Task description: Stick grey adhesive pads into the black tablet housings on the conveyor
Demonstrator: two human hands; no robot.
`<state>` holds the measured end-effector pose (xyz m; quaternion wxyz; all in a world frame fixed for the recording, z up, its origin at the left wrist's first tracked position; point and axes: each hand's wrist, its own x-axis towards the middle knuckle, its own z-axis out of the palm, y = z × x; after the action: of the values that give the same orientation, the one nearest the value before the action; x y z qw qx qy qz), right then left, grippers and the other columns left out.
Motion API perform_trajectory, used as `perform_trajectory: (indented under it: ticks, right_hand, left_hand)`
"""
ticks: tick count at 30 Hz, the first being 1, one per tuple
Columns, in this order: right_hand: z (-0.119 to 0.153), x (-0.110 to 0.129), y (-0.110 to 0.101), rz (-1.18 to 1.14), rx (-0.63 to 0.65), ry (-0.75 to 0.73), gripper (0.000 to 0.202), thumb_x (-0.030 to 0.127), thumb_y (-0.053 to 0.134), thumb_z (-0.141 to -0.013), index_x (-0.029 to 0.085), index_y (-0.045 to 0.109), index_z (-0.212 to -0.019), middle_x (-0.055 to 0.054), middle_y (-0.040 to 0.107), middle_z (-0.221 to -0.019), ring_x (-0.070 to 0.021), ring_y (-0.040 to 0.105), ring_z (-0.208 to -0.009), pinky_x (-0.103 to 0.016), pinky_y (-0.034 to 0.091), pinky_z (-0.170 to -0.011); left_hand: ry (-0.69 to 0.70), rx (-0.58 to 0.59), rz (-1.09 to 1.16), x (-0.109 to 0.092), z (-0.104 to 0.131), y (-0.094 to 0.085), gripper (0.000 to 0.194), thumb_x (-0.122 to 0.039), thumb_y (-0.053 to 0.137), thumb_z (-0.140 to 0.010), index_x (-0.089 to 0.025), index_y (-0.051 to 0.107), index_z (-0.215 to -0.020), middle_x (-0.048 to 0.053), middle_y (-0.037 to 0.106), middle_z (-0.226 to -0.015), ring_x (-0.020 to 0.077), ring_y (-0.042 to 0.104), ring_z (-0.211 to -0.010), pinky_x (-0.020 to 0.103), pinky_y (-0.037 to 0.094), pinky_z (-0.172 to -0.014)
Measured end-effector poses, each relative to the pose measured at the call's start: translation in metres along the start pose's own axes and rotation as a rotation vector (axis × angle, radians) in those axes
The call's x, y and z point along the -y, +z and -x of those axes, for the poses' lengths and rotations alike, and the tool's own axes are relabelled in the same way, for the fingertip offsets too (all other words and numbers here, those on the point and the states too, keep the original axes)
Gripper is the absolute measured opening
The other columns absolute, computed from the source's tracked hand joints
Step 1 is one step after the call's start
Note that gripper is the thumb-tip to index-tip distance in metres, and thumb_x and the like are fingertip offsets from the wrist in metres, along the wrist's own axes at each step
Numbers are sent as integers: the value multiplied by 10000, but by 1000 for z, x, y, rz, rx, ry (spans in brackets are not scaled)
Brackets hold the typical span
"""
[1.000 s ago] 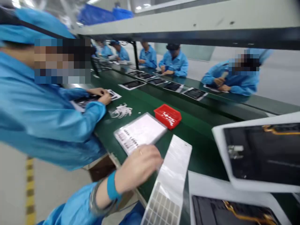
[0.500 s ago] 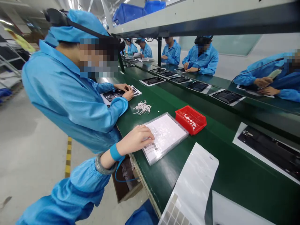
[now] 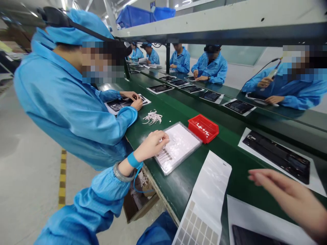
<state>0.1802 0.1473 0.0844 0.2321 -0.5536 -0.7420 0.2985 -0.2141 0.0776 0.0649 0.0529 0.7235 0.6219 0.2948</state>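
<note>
- Left hand (image 3: pixel 155 144): fingers curled narrow over the near end of the clear-edged tray (image 3: pixel 182 159); whether anything is pinched, I cannot tell.
- Round-headed strips (image 3: pixel 167 157) on that tray: probably light, flexible, easily creased; best held by their heads.
- Right hand (image 3: pixel 288 194): blurred, fingers together, grip unclear.
- Nearest black panel (image 3: pixel 251 235): likely stiff, edge-held; cut off by the frame.

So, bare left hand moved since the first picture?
Yes, left and forward: against the red plastic bin, the left hand went from beside the long white sheet to the flat clear-edged case.
</note>
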Motion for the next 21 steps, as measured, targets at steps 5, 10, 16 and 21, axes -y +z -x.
perform_trajectory:
  ticks: [5,10,16,21]
  right_hand:
    - [21,92,91,-647,619,255,443,609,625,-726,180,701,-807,-72,656,-801,-119,503,-608,-208,377,-465]
    - [19,121,140,-1153,764,366,286,428,733,-685,158,648,-723,-6,536,-688,-85,461,-600,-144,293,-404]
    - [7,128,151,-1127,703,325,286,368,763,-672,143,588,-688,30,490,-598,-63,435,-533,-143,314,-399]
    - [0,132,158,-1132,645,345,356,323,820,-584,140,598,-793,36,527,-622,-60,469,-548,-136,332,-411]
  left_hand:
    - [40,-215,89,-42,20,15,224,-277,371,-958,-191,499,-795,18,561,-769,167,501,-764,312,393,-738]
    - [241,-335,65,-76,53,43,231,-219,377,-961,-194,518,-780,30,582,-772,177,496,-767,336,377,-748]
    - [336,-427,-60,-63,62,52,225,-182,376,-964,-180,538,-809,39,601,-780,174,499,-742,323,402,-704]
    - [383,-436,-55,-49,56,45,211,-157,381,-963,-174,565,-861,56,634,-878,171,552,-845,311,456,-782]
